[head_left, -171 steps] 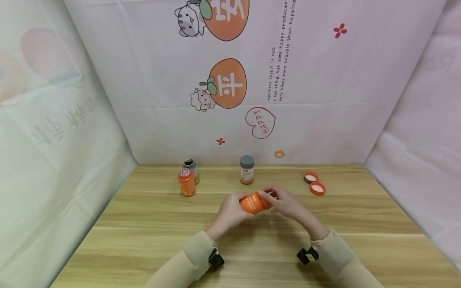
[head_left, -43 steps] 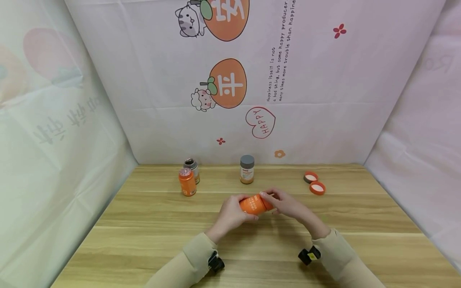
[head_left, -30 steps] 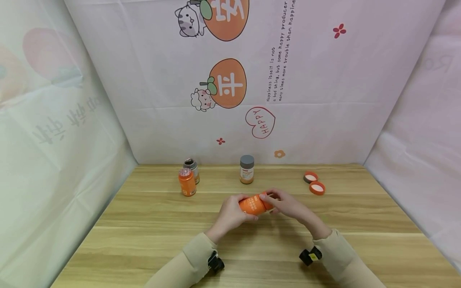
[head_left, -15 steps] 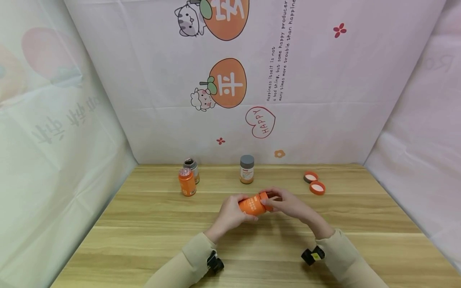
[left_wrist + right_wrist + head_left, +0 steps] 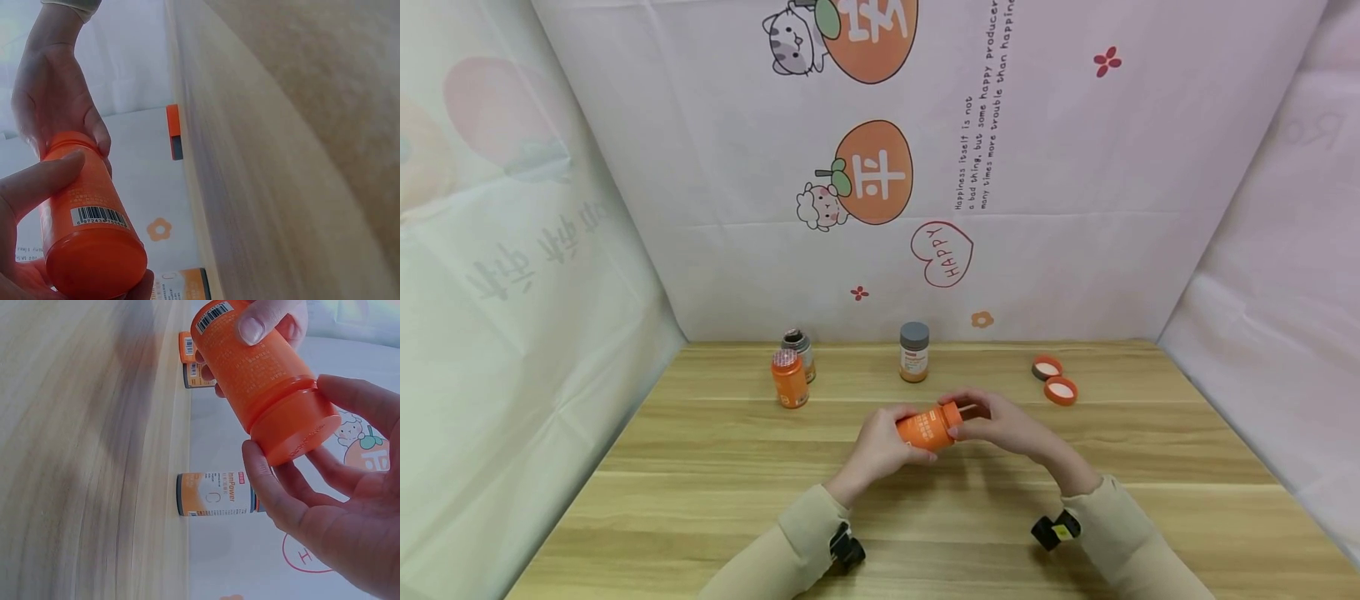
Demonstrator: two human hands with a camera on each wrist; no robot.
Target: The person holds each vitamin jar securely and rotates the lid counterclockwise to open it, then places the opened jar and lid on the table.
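My left hand (image 5: 878, 446) grips the body of an orange pill bottle (image 5: 925, 431) above the table, its cap end tilted up to the right. In the left wrist view the barcode and base of the bottle (image 5: 97, 256) face the camera, and the thumb lies along its side. My right hand (image 5: 1003, 427) holds the bottle's orange screw cap (image 5: 297, 425) by its rim, thumb and fingertips on opposite sides in the right wrist view. The cap sits on the bottle's neck, with a narrow groove showing below it.
At the back left stand an orange bottle (image 5: 790, 383) without a cap and a grey-topped bottle (image 5: 808, 360) partly behind it. A grey-capped bottle (image 5: 913, 354) stands at back centre. Two loose caps, one grey and orange (image 5: 1047, 368) and one orange (image 5: 1061, 392), lie at right.
My right hand has turned on the cap and its wrist has shifted slightly right; its fingers now stand more spread around the cap. The left hand and bottle have stayed nearly still.
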